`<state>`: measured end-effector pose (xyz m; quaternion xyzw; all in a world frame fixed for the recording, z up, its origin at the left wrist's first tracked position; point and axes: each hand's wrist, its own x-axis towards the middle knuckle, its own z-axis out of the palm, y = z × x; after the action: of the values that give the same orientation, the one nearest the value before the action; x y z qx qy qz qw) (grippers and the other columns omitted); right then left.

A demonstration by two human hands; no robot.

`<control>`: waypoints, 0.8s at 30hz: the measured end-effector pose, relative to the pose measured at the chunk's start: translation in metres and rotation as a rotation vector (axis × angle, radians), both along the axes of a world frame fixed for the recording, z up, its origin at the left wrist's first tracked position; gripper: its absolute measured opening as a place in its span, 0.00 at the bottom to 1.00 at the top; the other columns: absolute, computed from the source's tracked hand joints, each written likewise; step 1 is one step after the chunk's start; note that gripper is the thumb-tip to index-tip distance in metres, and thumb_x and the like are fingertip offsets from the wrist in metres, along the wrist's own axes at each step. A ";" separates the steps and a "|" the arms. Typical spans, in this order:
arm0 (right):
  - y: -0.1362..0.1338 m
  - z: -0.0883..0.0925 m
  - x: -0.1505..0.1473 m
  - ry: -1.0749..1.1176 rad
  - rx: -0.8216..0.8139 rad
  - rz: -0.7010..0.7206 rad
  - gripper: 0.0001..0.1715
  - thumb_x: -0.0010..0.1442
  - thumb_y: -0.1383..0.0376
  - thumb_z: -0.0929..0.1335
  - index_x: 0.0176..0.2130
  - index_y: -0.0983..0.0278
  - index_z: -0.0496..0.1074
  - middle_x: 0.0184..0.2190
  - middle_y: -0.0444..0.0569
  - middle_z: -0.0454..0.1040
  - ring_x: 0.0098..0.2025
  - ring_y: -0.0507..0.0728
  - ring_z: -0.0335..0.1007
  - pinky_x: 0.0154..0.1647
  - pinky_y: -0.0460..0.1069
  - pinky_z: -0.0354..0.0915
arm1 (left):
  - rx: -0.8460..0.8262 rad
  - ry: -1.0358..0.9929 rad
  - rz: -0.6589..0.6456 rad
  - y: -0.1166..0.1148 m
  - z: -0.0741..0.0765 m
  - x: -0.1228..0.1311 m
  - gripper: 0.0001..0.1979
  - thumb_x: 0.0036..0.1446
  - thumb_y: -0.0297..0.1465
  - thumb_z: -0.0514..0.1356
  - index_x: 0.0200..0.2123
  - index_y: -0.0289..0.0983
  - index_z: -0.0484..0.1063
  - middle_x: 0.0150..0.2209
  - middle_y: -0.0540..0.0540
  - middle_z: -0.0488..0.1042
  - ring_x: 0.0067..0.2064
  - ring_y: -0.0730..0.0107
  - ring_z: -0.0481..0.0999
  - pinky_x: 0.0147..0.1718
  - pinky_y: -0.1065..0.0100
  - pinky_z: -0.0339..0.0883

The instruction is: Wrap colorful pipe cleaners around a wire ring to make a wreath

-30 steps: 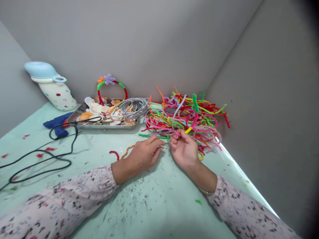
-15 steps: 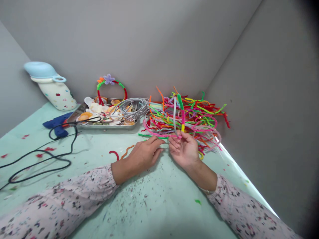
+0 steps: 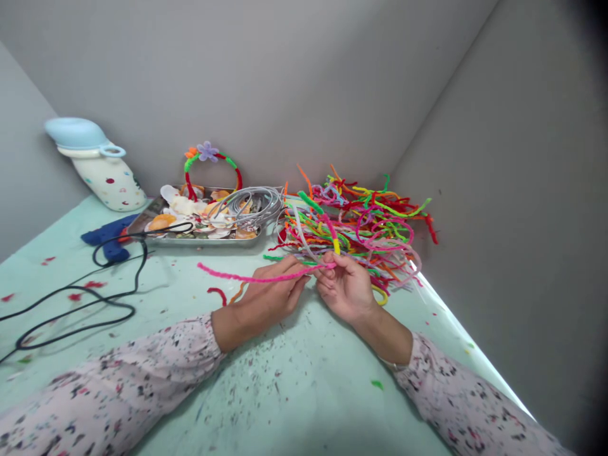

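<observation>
My right hand [image 3: 349, 292] pinches a thin grey wire [image 3: 301, 231] where its wrapped part begins. That wrapped part is a multicoloured fuzzy band [image 3: 329, 225] in green, pink and yellow, slanting up from the fingertips. A loose pink pipe cleaner [image 3: 237, 277] runs left from the pinch and crosses in front of my left hand [image 3: 275, 292]. The left fingers are curled and close on the pink strand near the right fingertips; their exact contact is partly hidden. Short red [image 3: 217, 294] and orange [image 3: 238, 292] pipe cleaner pieces lie beside the left wrist.
A heap of pipe cleaners [image 3: 375, 221] lies behind my hands. To its left, a metal tray [image 3: 209, 242] holds shell-like pieces, coiled grey wire [image 3: 256, 206] and a flowered pipe cleaner hoop [image 3: 240, 177]. A blue glue gun [image 3: 111, 237], its black cord and a bottle [image 3: 102, 168] are at left.
The pink pipe cleaner's free length has swung out in front of my left hand. The wrapped band and wire have tilted left, and my left fingers have come nearer the right ones.
</observation>
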<state>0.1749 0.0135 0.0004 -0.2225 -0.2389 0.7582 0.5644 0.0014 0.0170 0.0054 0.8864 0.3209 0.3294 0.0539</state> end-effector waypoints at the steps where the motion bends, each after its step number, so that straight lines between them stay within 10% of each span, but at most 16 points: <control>1: 0.000 0.000 0.000 -0.004 -0.004 0.004 0.05 0.52 0.66 0.67 0.27 0.65 0.67 0.17 0.40 0.62 0.17 0.47 0.54 0.12 0.39 0.52 | 0.025 -0.015 0.007 0.001 -0.001 -0.001 0.10 0.63 0.27 0.52 0.44 0.37 0.70 0.37 0.45 0.73 0.37 0.69 0.73 0.34 0.69 0.67; 24: -0.002 0.001 -0.005 -0.097 -0.079 -0.022 0.09 0.51 0.64 0.72 0.29 0.66 0.70 0.18 0.41 0.69 0.18 0.47 0.62 0.15 0.39 0.57 | 0.320 -0.219 0.097 0.006 0.002 -0.002 0.06 0.60 0.30 0.59 0.41 0.39 0.73 0.39 0.45 0.75 0.40 0.67 0.72 0.39 0.65 0.66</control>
<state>0.1700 0.0112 0.0010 -0.2836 -0.2332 0.7492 0.5512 -0.0002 0.0232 0.0076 0.8261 0.2988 0.4728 -0.0691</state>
